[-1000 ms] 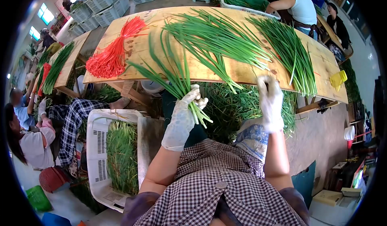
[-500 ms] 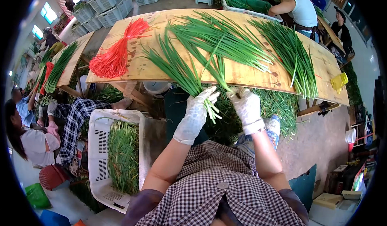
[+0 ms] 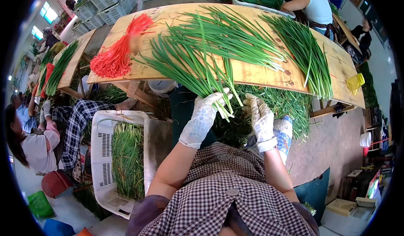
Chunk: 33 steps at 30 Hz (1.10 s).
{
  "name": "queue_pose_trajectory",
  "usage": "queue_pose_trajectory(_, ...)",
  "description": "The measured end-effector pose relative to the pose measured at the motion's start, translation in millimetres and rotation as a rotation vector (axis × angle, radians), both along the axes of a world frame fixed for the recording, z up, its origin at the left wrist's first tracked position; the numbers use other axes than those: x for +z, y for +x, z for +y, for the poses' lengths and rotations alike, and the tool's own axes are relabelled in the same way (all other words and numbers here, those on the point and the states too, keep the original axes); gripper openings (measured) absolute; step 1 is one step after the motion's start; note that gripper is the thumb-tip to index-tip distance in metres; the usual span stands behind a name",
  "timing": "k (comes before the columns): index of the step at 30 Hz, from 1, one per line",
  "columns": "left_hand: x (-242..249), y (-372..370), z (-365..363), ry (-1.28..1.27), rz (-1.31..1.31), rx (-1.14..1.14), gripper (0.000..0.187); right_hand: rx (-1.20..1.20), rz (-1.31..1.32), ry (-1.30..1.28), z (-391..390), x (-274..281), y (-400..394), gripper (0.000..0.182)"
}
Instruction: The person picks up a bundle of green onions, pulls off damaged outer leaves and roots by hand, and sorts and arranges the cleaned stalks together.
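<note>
Two gloved hands on it | left hand [image 3: 205, 112] fingers pressed around chive bunch [image 3: 185, 65] near table [image 3: 261, 74] edge | right hand [image 3: 261, 118] fingers spread, touching nothing I can tell | reckon stalks light, floppy, bruise easily; I'd grip low by the pale ends

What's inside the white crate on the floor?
The white crate holds a heap of loose green chives, filling most of it. Its bottom, and anything lying under the chives, is covered, and the person's left arm hides its right edge.
</note>
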State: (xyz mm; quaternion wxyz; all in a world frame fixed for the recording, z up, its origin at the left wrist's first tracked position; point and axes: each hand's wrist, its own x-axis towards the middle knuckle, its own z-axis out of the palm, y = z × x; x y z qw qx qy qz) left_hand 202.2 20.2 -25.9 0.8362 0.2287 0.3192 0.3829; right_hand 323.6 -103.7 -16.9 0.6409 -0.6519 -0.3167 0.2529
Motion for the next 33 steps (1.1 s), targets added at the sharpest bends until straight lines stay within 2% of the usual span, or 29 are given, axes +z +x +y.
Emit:
queue_pose_trajectory(1, -1, 0, 0, 0.002, 0.002, 0.001, 0.022, 0.001, 0.002, 0.002, 3, 2, 0, 0.021)
queue_pose_trajectory(3, -3, -2, -1, 0.036, -0.021, -0.029, 0.023, 0.026, -0.2, -0.102, 9, 8, -2, 0.024)
queue_pose_trajectory(5, -2, -4, -4, 0.06, -0.003, -0.04, 0.024, 0.213, 0.283, -0.11, 14, 8, -2, 0.023)
queue_pose_trajectory(7, -1, -6, -3, 0.086, 0.012, -0.048, 0.025, 0.199, 0.398, -0.124, 17, 6, -2, 0.022)
queue_pose_trajectory(10, -11, -12, 5, -0.099, -0.133, -0.154, 0.025, 0.178, 0.402, -0.122, 13, 10, -1, 0.022)
queue_pose_trajectory(13, -12, -3, 0, -0.042, -0.045, -0.039, 0.025, 0.23, 0.398, -0.159, 8, 12, -1, 0.021)
queue_pose_trajectory(15, -22, 1, 3, 0.024, -0.016, -0.069, 0.026, 0.282, 0.415, -0.156, 3, 7, 3, 0.022)
queue_pose_trajectory(17, -11, 2, 4, 0.062, 0.01, -0.172, 0.025, 0.379, 0.592, -0.172, -2, 12, 4, 0.026)
queue_pose_trajectory(19, 0, 1, -3, 0.046, -0.09, -0.218, 0.021, 0.453, 0.59, -0.111, -8, 11, 5, 0.03)
queue_pose_trajectory(20, 5, 0, -8, 0.085, -0.09, -0.181, 0.019, 0.494, 0.46, -0.216, -4, 11, 8, 0.03)
queue_pose_trajectory(21, 26, -6, -14, 0.098, -0.072, -0.181, 0.019, 0.445, 0.216, -0.303, 0, 14, 4, 0.025)
queue_pose_trajectory(22, 29, -9, -13, 0.098, -0.054, -0.175, 0.02, 0.318, 0.023, -0.264, 7, 20, -10, 0.02)
queue_pose_trajectory(23, 5, 1, -11, 0.134, -0.138, -0.097, 0.023, 0.256, -0.443, -0.146, 13, 5, -8, 0.017)
queue_pose_trajectory(24, 0, 6, -14, 0.188, -0.003, -0.045, 0.025, 0.09, -0.239, -0.189, 18, 1, -16, 0.015)
queue_pose_trajectory(25, -2, 9, -15, 0.221, 0.127, -0.008, 0.027, -0.028, -0.2, 0.007, 19, -13, -16, 0.014)
queue_pose_trajectory(27, -3, 12, -11, 0.123, 0.18, -0.073, 0.03, -0.074, -0.148, 0.033, 23, -17, -16, 0.012)
queue_pose_trajectory(28, -7, 16, -12, 0.147, 0.271, -0.007, 0.03, -0.066, -0.144, 0.082, 22, -19, -17, 0.012)
queue_pose_trajectory(31, -4, 16, -14, 0.087, 0.131, -0.009, 0.03, -0.08, -0.203, 0.127, 16, -19, -16, 0.008)
queue_pose_trajectory(32, 0, 17, -13, 0.052, 0.179, 0.031, 0.03, -0.062, -0.189, 0.164, 10, -13, -17, 0.008)
queue_pose_trajectory(33, -1, 14, -11, 0.125, 0.133, 0.113, 0.031, -0.043, -0.175, 0.201, 7, -10, -18, 0.009)
